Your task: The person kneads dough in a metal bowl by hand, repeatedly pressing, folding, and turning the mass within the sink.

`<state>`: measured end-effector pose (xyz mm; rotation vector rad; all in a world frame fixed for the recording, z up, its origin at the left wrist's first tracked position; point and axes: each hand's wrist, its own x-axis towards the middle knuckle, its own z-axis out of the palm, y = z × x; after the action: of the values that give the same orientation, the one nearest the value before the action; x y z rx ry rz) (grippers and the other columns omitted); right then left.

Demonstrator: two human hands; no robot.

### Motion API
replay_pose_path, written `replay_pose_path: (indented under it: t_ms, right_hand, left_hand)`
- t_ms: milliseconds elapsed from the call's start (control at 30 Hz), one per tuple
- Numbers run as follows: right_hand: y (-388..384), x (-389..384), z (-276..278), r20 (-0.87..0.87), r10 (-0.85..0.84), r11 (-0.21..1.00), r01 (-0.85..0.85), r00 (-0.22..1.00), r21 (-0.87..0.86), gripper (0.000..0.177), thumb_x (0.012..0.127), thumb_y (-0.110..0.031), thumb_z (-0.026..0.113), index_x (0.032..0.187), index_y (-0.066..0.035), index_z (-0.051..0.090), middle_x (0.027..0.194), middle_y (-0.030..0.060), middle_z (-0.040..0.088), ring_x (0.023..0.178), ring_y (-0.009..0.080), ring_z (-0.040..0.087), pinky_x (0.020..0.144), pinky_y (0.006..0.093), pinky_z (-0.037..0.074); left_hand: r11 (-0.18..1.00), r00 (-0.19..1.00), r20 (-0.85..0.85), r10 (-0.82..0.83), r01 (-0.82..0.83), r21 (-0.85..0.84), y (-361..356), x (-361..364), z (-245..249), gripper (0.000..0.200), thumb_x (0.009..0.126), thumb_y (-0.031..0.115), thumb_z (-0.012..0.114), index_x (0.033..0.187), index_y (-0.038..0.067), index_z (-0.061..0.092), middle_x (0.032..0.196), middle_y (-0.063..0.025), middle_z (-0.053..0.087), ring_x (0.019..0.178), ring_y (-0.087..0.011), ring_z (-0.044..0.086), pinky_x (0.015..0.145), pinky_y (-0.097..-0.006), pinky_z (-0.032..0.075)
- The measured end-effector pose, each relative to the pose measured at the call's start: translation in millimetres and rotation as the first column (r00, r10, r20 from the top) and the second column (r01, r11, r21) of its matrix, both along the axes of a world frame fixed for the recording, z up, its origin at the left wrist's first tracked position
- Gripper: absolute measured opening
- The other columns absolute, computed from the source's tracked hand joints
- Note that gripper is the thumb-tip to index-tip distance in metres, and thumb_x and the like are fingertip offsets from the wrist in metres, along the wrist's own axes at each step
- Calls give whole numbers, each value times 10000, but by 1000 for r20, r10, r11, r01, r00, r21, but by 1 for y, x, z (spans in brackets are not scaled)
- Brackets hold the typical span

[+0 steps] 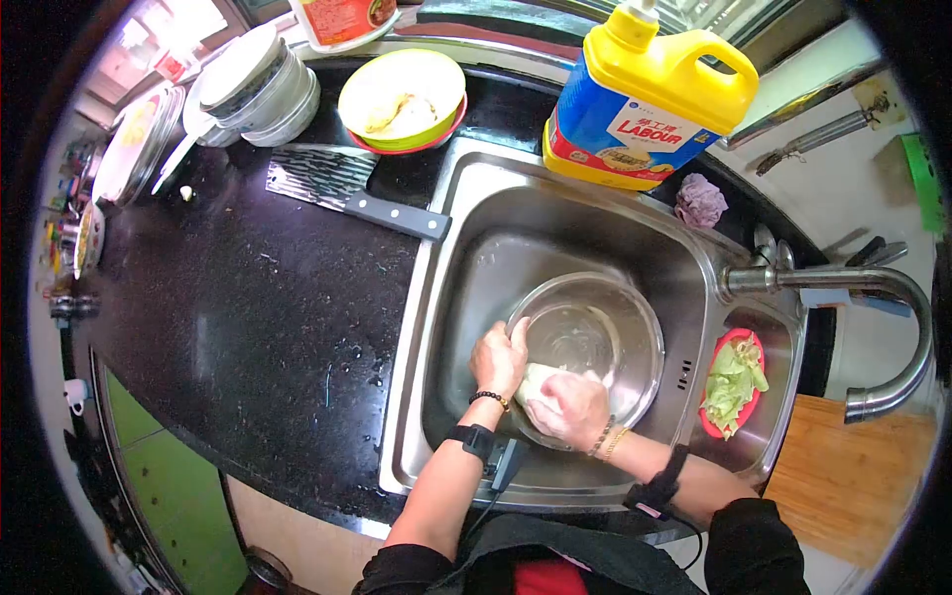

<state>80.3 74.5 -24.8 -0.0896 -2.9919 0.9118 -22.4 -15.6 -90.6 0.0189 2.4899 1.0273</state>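
Observation:
A round metal bowl (645,342) rests in the steel sink (476,228). My left hand (498,359) is at the bowl's left rim, thumb and fingers closed around it. Inside the bowl's lower left part, my right hand (567,409) is closed on a pale, whitish thing (536,381), which I cannot make out clearly because the fingers cover much of it. The bowl's bottom looks wet and shiny.
A cleaver (397,213) lies on the black counter (248,327) at the sink's left edge. Behind stand a yellow bowl (402,94), stacked dishes (268,94) and a yellow-blue jug (635,109). The faucet (843,278), red basket with leaves (734,387) and wooden board (843,476) are right.

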Motion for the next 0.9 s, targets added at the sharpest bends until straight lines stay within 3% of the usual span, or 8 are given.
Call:
replay_pose_path:
  t_ms: [33, 133, 200, 267, 300, 433, 667, 900]
  right_hand:
    - [-6, 3, -6, -40, 7, 1000, -6, 999, 25, 139, 709, -194, 621, 755, -104, 524, 617, 69, 536, 588, 246, 550, 580, 368, 405]
    - [-8, 8, -13, -99, -10, 998, 16, 995, 61, 110, 718, -158, 608, 754, -104, 519, 607, 67, 532, 591, 245, 548, 594, 367, 411]
    - [-8, 7, -19, -85, -18, 997, 24, 996, 74, 114, 707, -127, 597, 790, -98, 525, 691, 73, 553, 672, 246, 547, 660, 378, 407]
    - [-7, -3, -16, -123, 98, 981, -75, 988, 180, 220, 666, -80, 619, 868, -67, 532, 876, 114, 566, 805, 272, 534, 696, 395, 375]
    - [-8, -4, -20, -90, 104, 977, -84, 991, 195, 204, 692, -119, 573, 884, -67, 528, 983, 99, 514, 933, 268, 486, 822, 417, 355]
    - [-11, -5, -21, -87, 239, 949, -214, 967, 232, 226, 710, -168, 517, 909, -63, 539, 1006, 106, 515, 1019, 271, 469, 883, 416, 350]
    - [-8, 2, -42, 3, 250, 923, -240, 968, 302, 263, 717, -201, 501, 941, -72, 552, 1002, 101, 520, 1014, 263, 474, 855, 405, 364]
    - [6, -17, -65, 7, 171, 924, -162, 985, 346, 207, 694, -174, 512, 885, -97, 536, 968, 74, 522, 944, 243, 487, 808, 392, 372]
  left_hand:
    - [1000, 1000, -18, 8, -8, -2, 0, 0, -1, 461, 814, 463, 513, 758, 11, 584, 742, -228, 600, 736, -409, 575, 650, -473, 449]
    - [1000, 1000, -4, 3, -4, -9, 0, 1, -2, 460, 815, 462, 506, 775, 12, 592, 764, -230, 603, 752, -409, 576, 656, -477, 451]
    - [999, 999, 23, -31, 32, -17, 1, -2, -1, 468, 818, 468, 497, 796, 12, 597, 780, -234, 605, 772, -407, 578, 670, -471, 453]
    - [999, 999, 10, -33, 33, -36, 1, -2, -1, 477, 821, 473, 485, 790, 10, 598, 778, -236, 605, 774, -406, 580, 675, -469, 455]
    - [999, 1000, -5, -23, 23, -35, 1, -2, -4, 479, 822, 473, 485, 786, 9, 597, 774, -237, 605, 768, -407, 580, 675, -469, 455]
    - [999, 1000, -11, -22, 21, -30, 1, -2, -2, 484, 822, 474, 484, 778, 5, 598, 770, -240, 604, 759, -406, 582, 675, -466, 457]
    - [999, 999, -8, -42, 42, 2, 1, -2, -3, 496, 822, 472, 493, 816, -13, 596, 763, -268, 594, 765, -418, 582, 669, -464, 455]
    - [1000, 999, -51, -7, 6, -15, 1, -1, -2, 445, 826, 435, 505, 733, 6, 582, 708, -245, 592, 697, -418, 579, 619, -484, 450]
